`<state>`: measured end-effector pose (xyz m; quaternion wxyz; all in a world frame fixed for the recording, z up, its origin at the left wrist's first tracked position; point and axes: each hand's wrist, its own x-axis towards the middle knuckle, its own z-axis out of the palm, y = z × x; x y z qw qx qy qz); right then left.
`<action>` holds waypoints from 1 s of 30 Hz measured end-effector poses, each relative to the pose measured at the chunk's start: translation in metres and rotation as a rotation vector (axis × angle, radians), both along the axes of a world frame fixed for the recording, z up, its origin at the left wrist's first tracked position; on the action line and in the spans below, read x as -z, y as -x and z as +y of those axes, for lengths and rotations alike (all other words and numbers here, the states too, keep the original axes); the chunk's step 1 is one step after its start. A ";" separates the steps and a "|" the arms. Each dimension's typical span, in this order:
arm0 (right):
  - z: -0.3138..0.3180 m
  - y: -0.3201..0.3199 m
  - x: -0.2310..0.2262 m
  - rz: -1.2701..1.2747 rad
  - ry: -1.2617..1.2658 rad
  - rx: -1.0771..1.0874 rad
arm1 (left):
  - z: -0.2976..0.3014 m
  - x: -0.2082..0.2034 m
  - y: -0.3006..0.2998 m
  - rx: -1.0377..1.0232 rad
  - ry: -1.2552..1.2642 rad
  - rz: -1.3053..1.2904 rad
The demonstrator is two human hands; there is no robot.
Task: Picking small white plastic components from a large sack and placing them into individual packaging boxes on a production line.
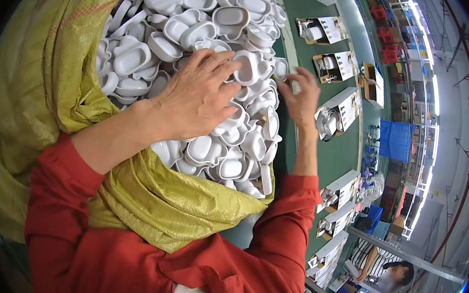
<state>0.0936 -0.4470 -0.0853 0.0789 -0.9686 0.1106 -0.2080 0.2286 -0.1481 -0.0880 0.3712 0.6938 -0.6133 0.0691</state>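
Note:
A large heap of glossy white plastic parts [133, 57], shallow oval cups with wavy rims, fills a yellow-green woven sack [174, 200]. My left hand [197, 93] lies palm down on the heap, its fingers spread, gripping none of the parts. At the heap's right edge is my right hand [302, 96], with its fingers curved and its thumb apart from them. Its fingertips come close to a white cup [281, 68] at the side of the heap. A pale patch shows through the gap between thumb and fingers and looks like the belt's light edge.
Beyond my right hand runs a green conveyor belt [304, 52] bearing open boxes [339, 66] with white items inside. Metal rails border its far side. A person in a striped top [372, 259] is at the lower right. A blue crate [395, 141] and shelves stand farther off.

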 end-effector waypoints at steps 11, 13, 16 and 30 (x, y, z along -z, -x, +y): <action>-0.113 0.057 -0.026 0.034 0.387 0.510 | -0.003 -0.003 0.002 0.010 0.040 -0.040; -0.129 0.065 -0.037 0.158 0.456 0.739 | -0.003 -0.003 0.001 0.012 0.040 -0.040; -0.118 0.061 -0.035 -0.061 0.486 0.770 | -0.002 -0.006 -0.001 0.028 0.000 -0.008; 0.087 -0.049 -0.040 -0.003 -0.382 -0.086 | 0.007 -0.014 0.004 -0.271 0.074 -0.101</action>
